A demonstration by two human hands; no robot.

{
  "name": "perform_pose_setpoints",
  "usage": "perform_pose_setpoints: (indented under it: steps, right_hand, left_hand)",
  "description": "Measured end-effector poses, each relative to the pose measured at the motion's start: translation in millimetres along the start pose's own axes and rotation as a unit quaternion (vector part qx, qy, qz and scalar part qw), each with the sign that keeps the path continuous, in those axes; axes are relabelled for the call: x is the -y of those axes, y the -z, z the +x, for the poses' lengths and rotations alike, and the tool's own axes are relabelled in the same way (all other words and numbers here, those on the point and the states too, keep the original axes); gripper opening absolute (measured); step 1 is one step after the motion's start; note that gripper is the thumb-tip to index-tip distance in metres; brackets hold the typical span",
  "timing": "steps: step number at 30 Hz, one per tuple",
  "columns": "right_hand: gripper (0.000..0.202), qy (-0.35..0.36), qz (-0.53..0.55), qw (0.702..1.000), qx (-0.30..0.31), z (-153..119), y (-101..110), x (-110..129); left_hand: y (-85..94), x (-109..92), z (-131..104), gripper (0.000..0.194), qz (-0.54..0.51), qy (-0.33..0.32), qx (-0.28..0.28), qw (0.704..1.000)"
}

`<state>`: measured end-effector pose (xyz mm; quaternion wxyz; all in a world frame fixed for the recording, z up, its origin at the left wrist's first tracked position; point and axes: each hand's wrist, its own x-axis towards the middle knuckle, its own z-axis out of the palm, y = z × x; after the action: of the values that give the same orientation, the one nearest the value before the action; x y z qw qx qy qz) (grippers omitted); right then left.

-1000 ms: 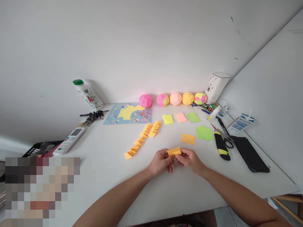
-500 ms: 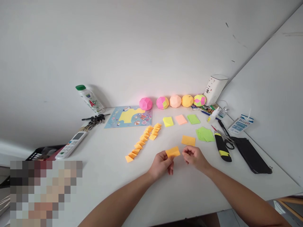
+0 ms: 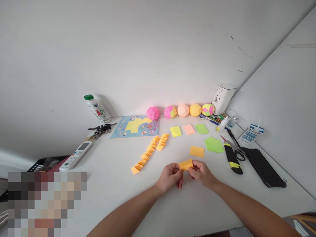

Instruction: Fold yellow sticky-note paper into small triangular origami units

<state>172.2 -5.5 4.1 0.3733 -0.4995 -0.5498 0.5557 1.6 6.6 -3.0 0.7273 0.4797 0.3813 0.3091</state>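
Between my hands is a creased orange paper slip [image 3: 185,165], raised a little over the white table. My left hand [image 3: 170,177] pinches its left end, and my right hand [image 3: 202,172] pinches the right end; both hands are closed. Just beyond lies a flat orange paper piece [image 3: 197,151]. Left of my hands, folded orange paper pieces [image 3: 145,156] run in a slanting line, with a shorter row [image 3: 163,141] beside it. Farther back are small stacks of yellow paper [image 3: 175,131], peach paper [image 3: 189,129] and green paper [image 3: 202,128].
Several faceted paper balls [image 3: 183,110] line the wall. Loose green sheets [image 3: 214,144], a utility knife [image 3: 233,158], scissors [image 3: 239,154] and a black pouch [image 3: 264,166] lie right. A bottle [image 3: 98,110], keys [image 3: 101,130] and a remote control [image 3: 76,155] are left.
My right hand has come to the slip's right end and grips it; before, only my left hand held it. The view has tilted slightly upward.
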Motion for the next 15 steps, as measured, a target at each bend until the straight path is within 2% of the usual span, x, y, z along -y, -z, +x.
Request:
perform_pose_setpoints:
  steps: [5,9,12,15]
  right_hand:
    - [0.019,0.01,0.016,0.999,-0.045,2.7,5.7,4.6]
    - [0.019,0.005,0.027,1.0,-0.011,1.7,1.3,3.6]
    - [0.02,-0.001,0.023,1.0,0.015,0.8,-1.4,1.5]
    - [0.022,0.004,0.021,1.0,0.005,1.4,0.7,1.1]
  left_hand:
    - [2.0,-1.5,1.0,0.036,-0.047,-0.022,-0.006,0.999]
    - [1.5,-1.3,0.7,0.036,-0.042,-0.043,0.031,0.998]
    - [1.0,-0.4,0.3,0.036,-0.029,-0.038,0.027,0.998]
    - [1.6,0.0,0.0,0.036,-0.034,-0.037,0.022,0.998]
